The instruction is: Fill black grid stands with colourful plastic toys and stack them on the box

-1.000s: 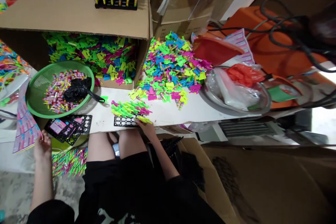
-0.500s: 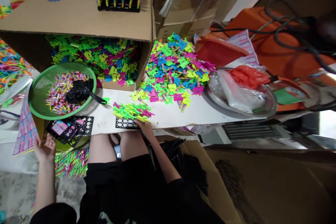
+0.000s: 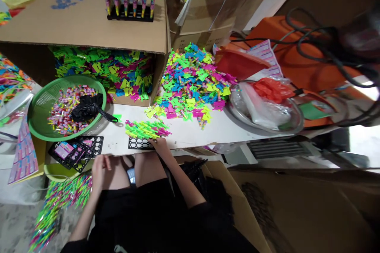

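On the white table lies a black grid tray, with a row of green, yellow and pink plastic sticks on it. My right hand is at the tray's right end, its fingers closed on the edge below the sticks. Over my thigh, just off the table's front edge, is my left hand; its fingers are partly curled and apart, and nothing shows in them. Black trays with pink labels overlap on the table to the left of that hand.
A green basket of small wrapped pieces stands at the left. Behind is a cardboard box full of colourful pieces. A loose pile lies right of it, beside a metal bowl with plastic bags.
My left hand has moved right, from beside the labelled trays to over my thigh. My right hand stays at the grid tray. The camera view has shifted slightly.
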Demonstrator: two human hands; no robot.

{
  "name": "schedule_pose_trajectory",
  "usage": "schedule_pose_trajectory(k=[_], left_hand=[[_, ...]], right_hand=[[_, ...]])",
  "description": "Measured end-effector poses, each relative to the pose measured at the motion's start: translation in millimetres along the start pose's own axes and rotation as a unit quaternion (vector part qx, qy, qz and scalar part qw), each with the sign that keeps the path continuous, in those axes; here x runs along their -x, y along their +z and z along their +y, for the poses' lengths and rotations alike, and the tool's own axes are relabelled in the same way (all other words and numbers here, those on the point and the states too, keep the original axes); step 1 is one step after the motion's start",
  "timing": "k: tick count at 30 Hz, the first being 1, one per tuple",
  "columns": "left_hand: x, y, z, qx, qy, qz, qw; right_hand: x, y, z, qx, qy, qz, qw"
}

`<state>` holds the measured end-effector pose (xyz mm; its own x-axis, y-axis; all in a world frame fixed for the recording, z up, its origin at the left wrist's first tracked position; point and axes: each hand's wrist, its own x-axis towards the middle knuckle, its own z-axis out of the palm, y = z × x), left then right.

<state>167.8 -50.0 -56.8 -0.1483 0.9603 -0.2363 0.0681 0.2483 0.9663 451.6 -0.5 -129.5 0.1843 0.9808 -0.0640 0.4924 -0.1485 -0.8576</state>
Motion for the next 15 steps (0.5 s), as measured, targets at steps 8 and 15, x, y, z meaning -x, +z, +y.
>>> schedule_pose_trajectory(k=[8, 15], left_hand=[[0, 118.4, -28, -0.356, 0.397, -0.221, 0.817], [-22, 126.7, -59, -0.474, 0.5, -0.204, 0.695]], right_hand=[[2, 5, -10, 0.118, 0.004, 0.018, 0.993], [-1, -10, -23, -0.027, -0.015, -0.04, 0.999]])
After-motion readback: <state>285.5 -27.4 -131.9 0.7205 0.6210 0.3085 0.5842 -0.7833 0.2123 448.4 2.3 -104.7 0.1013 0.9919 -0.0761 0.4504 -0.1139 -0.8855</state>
